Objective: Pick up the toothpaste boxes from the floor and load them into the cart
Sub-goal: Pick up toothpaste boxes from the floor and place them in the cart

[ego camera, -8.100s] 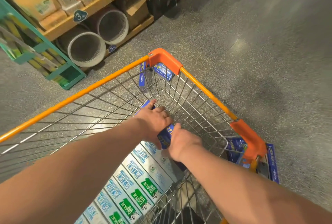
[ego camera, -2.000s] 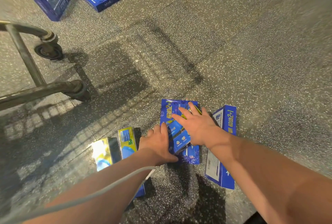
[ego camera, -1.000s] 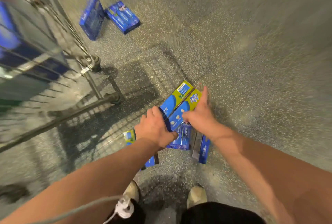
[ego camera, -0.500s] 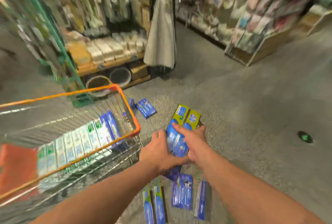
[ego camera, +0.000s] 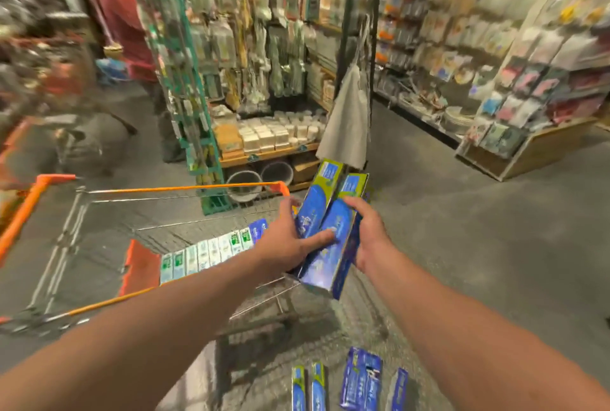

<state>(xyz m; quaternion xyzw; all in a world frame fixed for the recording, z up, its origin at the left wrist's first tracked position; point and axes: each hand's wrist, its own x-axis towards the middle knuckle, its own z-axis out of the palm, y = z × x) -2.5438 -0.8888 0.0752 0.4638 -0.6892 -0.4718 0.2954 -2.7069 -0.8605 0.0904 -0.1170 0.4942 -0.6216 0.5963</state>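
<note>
Two long blue toothpaste boxes with green ends (ego camera: 330, 225) are held between both hands at chest height, just right of the cart's near right corner. My left hand (ego camera: 290, 245) presses on their left side, my right hand (ego camera: 369, 235) grips their right side. The wire cart with an orange rim (ego camera: 211, 189) stands to the left; a row of white and green boxes (ego camera: 211, 254) and a blue box (ego camera: 257, 230) lie inside it. Several blue toothpaste boxes (ego camera: 361, 377) lie on the floor at the bottom edge.
Store shelving (ego camera: 495, 57) runs along the right and back. A green wire rack (ego camera: 185, 97) and a low wooden shelf with packs (ego camera: 274, 146) stand behind the cart. A person in a red top (ego camera: 122, 21) is at the far left. Grey floor lies open to the right.
Both hands have lifted the two boxes higher, up beside the cart's rim. My view has tilted upward, so more shelving and less floor shows.
</note>
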